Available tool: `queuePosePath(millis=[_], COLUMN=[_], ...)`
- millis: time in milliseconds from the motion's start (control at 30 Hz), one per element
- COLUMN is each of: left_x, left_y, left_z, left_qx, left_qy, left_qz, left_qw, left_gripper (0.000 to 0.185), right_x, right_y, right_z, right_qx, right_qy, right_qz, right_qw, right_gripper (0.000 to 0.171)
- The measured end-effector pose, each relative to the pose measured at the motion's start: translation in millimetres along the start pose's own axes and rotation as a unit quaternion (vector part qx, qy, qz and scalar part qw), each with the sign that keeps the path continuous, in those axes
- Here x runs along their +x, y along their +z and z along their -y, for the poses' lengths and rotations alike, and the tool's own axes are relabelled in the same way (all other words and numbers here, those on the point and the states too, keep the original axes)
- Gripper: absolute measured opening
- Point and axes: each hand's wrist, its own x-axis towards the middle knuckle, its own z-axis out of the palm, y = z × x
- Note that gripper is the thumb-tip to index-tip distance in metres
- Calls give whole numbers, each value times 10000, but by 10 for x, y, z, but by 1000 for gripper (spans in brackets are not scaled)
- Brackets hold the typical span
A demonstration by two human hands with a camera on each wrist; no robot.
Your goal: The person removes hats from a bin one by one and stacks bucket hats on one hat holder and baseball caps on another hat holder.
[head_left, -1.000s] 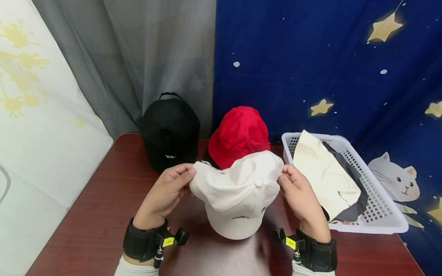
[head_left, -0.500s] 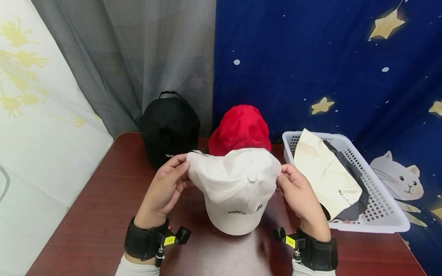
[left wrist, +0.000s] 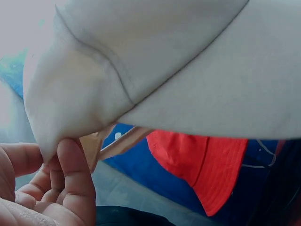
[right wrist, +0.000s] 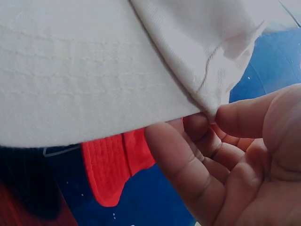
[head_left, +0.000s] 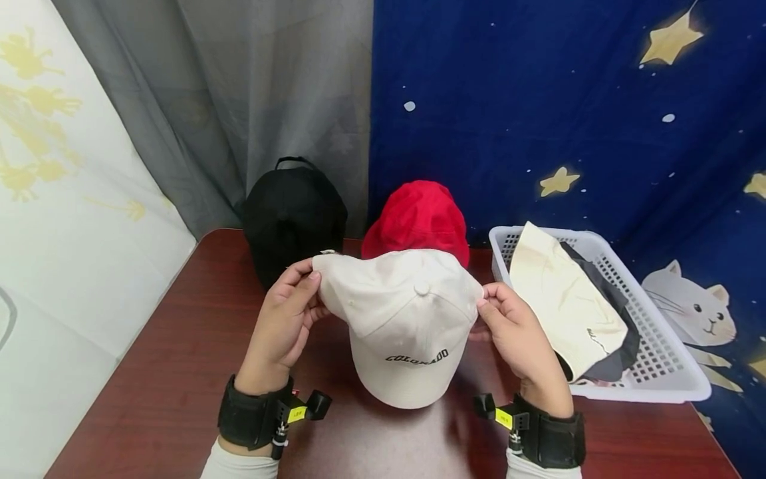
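I hold a white cap (head_left: 407, 319) with "COLORADO" lettering above the wooden table (head_left: 179, 372), brim toward me. My left hand (head_left: 287, 322) pinches its left back edge (left wrist: 51, 141), and my right hand (head_left: 509, 326) pinches its right back edge (right wrist: 211, 106). Just behind the white cap stands a red cap (head_left: 419, 216), also visible under the white fabric in the wrist views (left wrist: 202, 165) (right wrist: 113, 165).
A black cap (head_left: 293, 216) stands at the back left of the table by the grey curtain. A white plastic basket (head_left: 658, 372) at the right holds a cream cap (head_left: 562, 299) over a dark one. A blue star-patterned cloth hangs behind.
Both hands have lifted and tilted the white cap's back edge up and away, so its crown now faces up and the lettering shows fully.
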Motion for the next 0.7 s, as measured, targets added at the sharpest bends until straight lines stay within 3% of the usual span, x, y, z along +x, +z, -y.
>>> queuePosePath(millis=[100, 200, 333, 433, 567, 633, 700], left_x=[1, -7, -11, -7, -9, -8, 0], left_y=[-15, -46, -79, -58, -23, -34, -55], left_z=[5, 7, 9, 19, 33, 32, 29], left_qx=[-58, -222, -193, 218, 561, 352, -207], left_qy=[-60, -223, -787, -1208, -1256, -1040, -763], left_qz=[223, 774, 1812, 2246, 2210, 2099, 1981], left_qw=[9997, 9965, 9801, 9667, 9655, 9715, 9770], left_gripper=[23, 23, 37, 38, 20, 14, 18], right_x=[3, -2, -17, -23, -17, -11, -6], right_y=[-4, -20, -50, -59, -52, -52, -58], right_z=[-5, -6, -13, -23, -30, -29, -27], right_qx=[-25, -123, -517, -783, -835, -907, -1027], right_qy=[-30, -63, -223, -364, -399, -355, -302], right_qz=[-3, -58, -177, -146, 41, 43, -1], right_qw=[10000, 9999, 9983, 9962, 9957, 9952, 9943], right_gripper=[12, 12, 10, 9, 9, 10, 11])
